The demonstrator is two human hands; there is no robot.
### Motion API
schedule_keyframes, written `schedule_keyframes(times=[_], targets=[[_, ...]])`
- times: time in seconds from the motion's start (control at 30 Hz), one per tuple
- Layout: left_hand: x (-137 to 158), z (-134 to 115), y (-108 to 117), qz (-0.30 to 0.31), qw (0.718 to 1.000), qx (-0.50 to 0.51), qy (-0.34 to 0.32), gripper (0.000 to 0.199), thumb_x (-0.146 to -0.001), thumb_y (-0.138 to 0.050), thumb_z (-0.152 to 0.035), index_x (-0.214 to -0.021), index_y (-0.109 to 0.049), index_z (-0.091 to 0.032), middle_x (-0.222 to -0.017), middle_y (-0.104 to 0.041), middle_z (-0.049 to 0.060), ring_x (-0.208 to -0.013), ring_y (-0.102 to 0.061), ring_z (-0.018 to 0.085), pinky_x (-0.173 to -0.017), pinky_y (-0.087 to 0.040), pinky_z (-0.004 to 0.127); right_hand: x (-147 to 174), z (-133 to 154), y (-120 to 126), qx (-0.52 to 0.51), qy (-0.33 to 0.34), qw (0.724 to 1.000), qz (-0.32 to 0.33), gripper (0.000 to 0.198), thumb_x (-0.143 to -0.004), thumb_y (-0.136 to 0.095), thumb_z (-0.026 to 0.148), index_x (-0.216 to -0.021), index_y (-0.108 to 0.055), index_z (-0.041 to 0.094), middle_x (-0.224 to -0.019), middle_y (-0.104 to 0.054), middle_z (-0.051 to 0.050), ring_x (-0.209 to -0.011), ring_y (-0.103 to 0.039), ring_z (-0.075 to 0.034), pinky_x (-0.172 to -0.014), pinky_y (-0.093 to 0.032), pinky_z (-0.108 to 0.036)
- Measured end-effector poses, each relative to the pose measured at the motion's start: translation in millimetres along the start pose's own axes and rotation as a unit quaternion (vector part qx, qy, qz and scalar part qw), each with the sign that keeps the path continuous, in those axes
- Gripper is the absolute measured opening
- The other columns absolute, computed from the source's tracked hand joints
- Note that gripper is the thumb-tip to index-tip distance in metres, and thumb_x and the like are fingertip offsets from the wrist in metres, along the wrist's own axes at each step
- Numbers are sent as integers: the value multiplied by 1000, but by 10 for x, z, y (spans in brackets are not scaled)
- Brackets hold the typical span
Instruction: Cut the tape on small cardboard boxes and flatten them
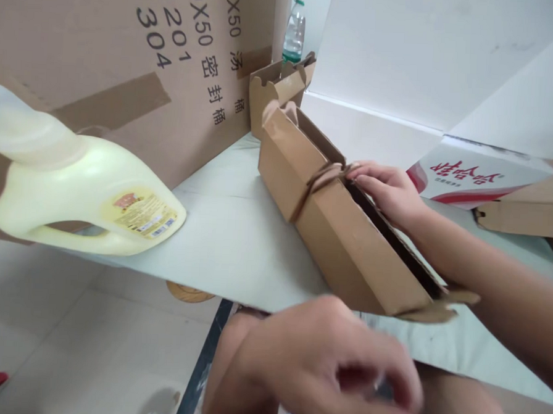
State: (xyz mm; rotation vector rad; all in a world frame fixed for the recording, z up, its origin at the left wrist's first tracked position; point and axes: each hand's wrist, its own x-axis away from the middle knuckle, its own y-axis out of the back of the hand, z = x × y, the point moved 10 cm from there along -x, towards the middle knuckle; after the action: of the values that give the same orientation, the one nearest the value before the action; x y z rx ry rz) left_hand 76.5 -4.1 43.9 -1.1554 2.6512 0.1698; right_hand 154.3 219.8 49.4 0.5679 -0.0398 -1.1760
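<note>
A long, narrow brown cardboard box (349,235) lies slantwise on the pale green tabletop (209,253), its dark open slit facing up and right. Its flaps bunch near the middle, where the fingers of my right hand (388,191) close on the upper edge. My left hand (324,358), blurred, hovers at the near table edge below the box. Its fingers curl toward the thumb; whatever is between them is too smeared to make out. Behind the long box stands a second, smaller open carton (268,98).
A pale yellow jug (87,185) with a handle stands at the left against a large printed carton (189,103). A clear plastic bottle (295,32) rises at the back. A white and red box (482,171) and flattened cardboard (530,217) lie at the right.
</note>
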Motion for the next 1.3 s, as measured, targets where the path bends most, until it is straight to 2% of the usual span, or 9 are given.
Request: schedule_keyframes(times=[0.2, 0.3, 0.47, 0.6, 0.8, 0.93, 1.07, 1.2, 1.3], targets=[[53, 261, 1027, -398, 914, -65, 40, 22, -94, -56, -33, -76, -54, -21, -66, -49, -3, -63, -45, 12, -62, -42, 26, 424, -157, 218, 50, -37, 998, 13, 30, -84, -73, 51, -101, -76, 27, -140, -65, -7, -140, -55, -31, -122, -41, -52], [-41, 535, 988, -369, 921, -75, 100, 15, -91, -59, -36, -88, -60, -22, -80, -58, -1, -77, -55, 14, -73, -46, 28, 668, -309, 337, 11, -100, 995, 28, 52, -86, -72, 54, -134, -63, 37, -167, -41, -3, -156, -36, -32, -123, -39, -54], [-210, 884, 817, -316, 929, -80, 176, 23, -88, -62, -36, -108, -61, -24, -123, -60, 7, -119, -58, 22, -92, -51, 33, 1301, -596, 532, -131, -207, 969, 35, 71, -86, -65, 66, -149, -42, 44, -170, -35, -4, -149, -48, -34, -114, -48, -56], [-344, 1028, 772, -344, 916, -72, 192, 32, -88, -62, -38, -117, -56, -24, -130, -57, 10, -125, -56, 25, -96, -53, 38, 1702, -709, 458, -134, -193, 969, 82, 76, -88, -60, 72, -152, -40, 38, -165, -43, -4, -153, -42, -28, -125, -36, -46], [-515, 1040, 601, -334, 931, -64, 135, 61, -87, -69, -52, -137, -46, -25, -150, -49, 15, -145, -45, 32, -110, -51, 45, 1997, -891, 368, -229, -187, 955, 22, 79, -88, -61, 68, -157, -38, 36, -169, -38, -1, -155, -39, -31, -126, -35, -47], [-563, 1064, 444, -289, 944, -113, 116, 87, -83, -66, -74, -152, -37, -30, -168, -32, 14, -154, -36, 38, -119, -44, 53, 2116, -885, 310, -247, -104, 963, 8, 70, -90, -61, 66, -154, -42, 43, -174, -23, 4, -162, -20, -32, -131, -22, -51], [-703, 748, 256, -240, 909, -341, 21, 76, -86, -63, -74, -148, -53, -32, -177, -7, 8, -162, -9, 45, -127, -23, 65, 2218, -927, 357, -245, -17, 969, -37, 81, -84, -63, 77, -155, -35, 50, -176, -8, 6, -164, -9, -34, -130, -18, -61], [-891, 534, -16, -175, 894, -406, -81, 45, -99, -47, -63, -118, -68, -29, -167, -34, 7, -161, -21, 39, -130, -14, 65, 2263, -864, 435, -234, 52, 969, -62, 92, -78, -68, 79, -157, -31, 48, -175, -14, 1, -164, -10, -34, -130, -17, -62], [-877, 457, 10, -241, 895, -347, -142, 37, -100, -44, -61, -107, -61, -28, -154, -48, 6, -153, -37, 34, -127, -27, 61, 2286, -699, 487, -206, 93, 971, -73, 95, -77, -72, 76, -157, -32, 43, -173, -19, -3, -163, -11, -34, -132, -15, -59]])
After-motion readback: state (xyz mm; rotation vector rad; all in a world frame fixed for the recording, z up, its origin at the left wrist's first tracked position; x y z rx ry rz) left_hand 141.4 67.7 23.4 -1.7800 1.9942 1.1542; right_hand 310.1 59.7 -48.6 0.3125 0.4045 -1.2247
